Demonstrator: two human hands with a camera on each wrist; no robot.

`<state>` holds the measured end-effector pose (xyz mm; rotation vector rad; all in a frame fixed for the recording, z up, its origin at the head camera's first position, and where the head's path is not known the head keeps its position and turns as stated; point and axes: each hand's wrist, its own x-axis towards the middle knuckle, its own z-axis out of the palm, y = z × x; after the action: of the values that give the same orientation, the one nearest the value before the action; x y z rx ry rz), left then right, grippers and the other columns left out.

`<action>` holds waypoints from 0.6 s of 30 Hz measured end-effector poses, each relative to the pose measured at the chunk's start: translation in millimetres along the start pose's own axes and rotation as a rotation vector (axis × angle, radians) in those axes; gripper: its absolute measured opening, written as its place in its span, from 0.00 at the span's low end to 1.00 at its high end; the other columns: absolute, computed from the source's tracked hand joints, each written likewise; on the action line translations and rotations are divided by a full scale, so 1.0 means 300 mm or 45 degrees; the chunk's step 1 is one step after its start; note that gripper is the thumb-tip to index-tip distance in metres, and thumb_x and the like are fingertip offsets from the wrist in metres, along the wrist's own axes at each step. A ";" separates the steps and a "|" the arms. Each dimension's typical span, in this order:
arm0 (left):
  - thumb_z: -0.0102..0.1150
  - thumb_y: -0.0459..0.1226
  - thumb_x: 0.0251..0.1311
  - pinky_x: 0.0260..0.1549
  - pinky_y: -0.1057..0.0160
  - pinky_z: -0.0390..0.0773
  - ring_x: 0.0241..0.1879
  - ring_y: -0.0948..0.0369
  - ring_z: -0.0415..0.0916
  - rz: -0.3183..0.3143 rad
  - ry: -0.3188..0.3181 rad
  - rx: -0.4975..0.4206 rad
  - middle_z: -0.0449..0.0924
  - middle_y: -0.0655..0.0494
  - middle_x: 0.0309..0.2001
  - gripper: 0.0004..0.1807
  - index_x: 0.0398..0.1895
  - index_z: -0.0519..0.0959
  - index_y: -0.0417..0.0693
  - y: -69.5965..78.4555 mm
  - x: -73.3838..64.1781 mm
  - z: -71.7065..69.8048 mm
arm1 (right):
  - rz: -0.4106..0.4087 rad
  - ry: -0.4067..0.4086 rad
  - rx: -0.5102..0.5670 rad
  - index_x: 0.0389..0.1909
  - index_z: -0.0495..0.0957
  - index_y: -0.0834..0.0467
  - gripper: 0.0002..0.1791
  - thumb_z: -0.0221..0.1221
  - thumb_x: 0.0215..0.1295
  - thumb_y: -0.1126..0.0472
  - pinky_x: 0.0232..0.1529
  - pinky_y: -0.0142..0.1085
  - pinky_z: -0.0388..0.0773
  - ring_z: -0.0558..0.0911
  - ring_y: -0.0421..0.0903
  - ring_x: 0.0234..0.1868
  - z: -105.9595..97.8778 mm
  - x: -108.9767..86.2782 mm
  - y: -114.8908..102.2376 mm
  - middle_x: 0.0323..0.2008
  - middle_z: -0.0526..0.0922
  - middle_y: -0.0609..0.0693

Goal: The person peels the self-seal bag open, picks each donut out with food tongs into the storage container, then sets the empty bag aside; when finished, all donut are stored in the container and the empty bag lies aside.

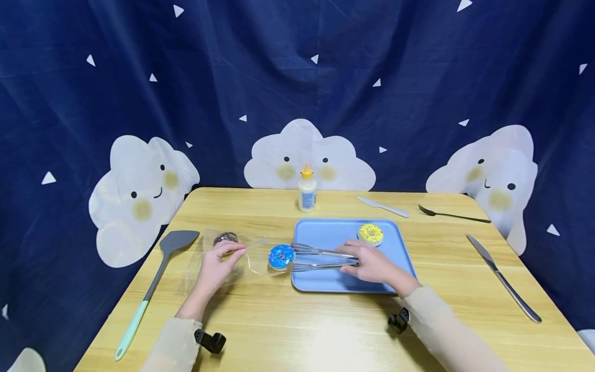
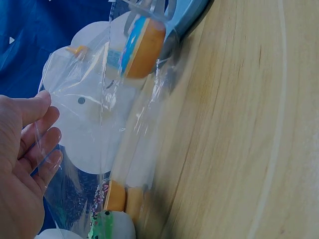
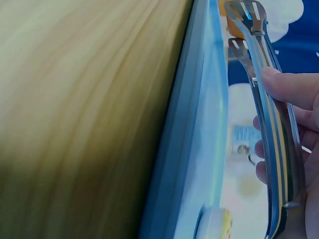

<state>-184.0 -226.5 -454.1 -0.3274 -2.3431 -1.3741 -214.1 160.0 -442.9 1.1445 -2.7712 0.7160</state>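
My left hand [image 1: 217, 268] pinches the edge of a clear plastic bag [image 2: 75, 169] between thumb and fingers, lifting its near side. In the bag lie a chocolate donut [image 1: 225, 237] with sprinkles and, in the left wrist view, a green-iced donut [image 2: 102, 224]. My right hand [image 1: 374, 263] grips metal tongs [image 3: 271, 119] over the tray. Their slotted tips hold a blue-iced donut [image 1: 281, 257] at the bag's mouth, left of the tray's edge. A yellow-iced donut [image 1: 370, 234] sits on the blue tray [image 1: 334, 226], behind my right hand.
A white bottle [image 1: 307, 199] with a yellow nozzle stands behind the tray. Beyond it lie a small pale knife [image 1: 383, 207] and a dark fork [image 1: 453, 214]. One table knife [image 1: 504, 281] lies at the right, and a grey spatula [image 1: 158, 274] with a mint handle at the left.
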 end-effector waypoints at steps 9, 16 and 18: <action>0.64 0.29 0.53 0.44 0.70 0.72 0.42 0.54 0.74 -0.027 0.009 0.000 0.81 0.50 0.37 0.07 0.36 0.83 0.37 0.052 0.000 0.000 | 0.102 0.098 -0.030 0.54 0.76 0.59 0.26 0.65 0.56 0.54 0.55 0.54 0.68 0.71 0.59 0.57 -0.046 -0.135 0.065 0.54 0.75 0.60; 0.63 0.27 0.53 0.44 0.72 0.71 0.42 0.53 0.74 0.007 0.007 0.036 0.81 0.47 0.36 0.06 0.35 0.83 0.37 0.125 -0.002 -0.012 | 0.151 0.182 -0.118 0.51 0.78 0.58 0.24 0.68 0.52 0.56 0.47 0.49 0.75 0.77 0.51 0.48 -0.100 -0.265 0.109 0.47 0.78 0.53; 0.64 0.28 0.53 0.44 0.72 0.70 0.42 0.55 0.74 0.007 0.008 0.030 0.82 0.49 0.36 0.06 0.35 0.83 0.38 0.106 -0.001 -0.009 | 0.193 0.185 -0.113 0.51 0.78 0.59 0.24 0.68 0.52 0.57 0.47 0.52 0.74 0.76 0.55 0.49 -0.116 -0.305 0.117 0.47 0.77 0.56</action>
<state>-170.5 -213.3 -428.1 -0.3220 -2.3498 -1.3423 -175.8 256.7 -446.5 0.8386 -2.7568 0.6528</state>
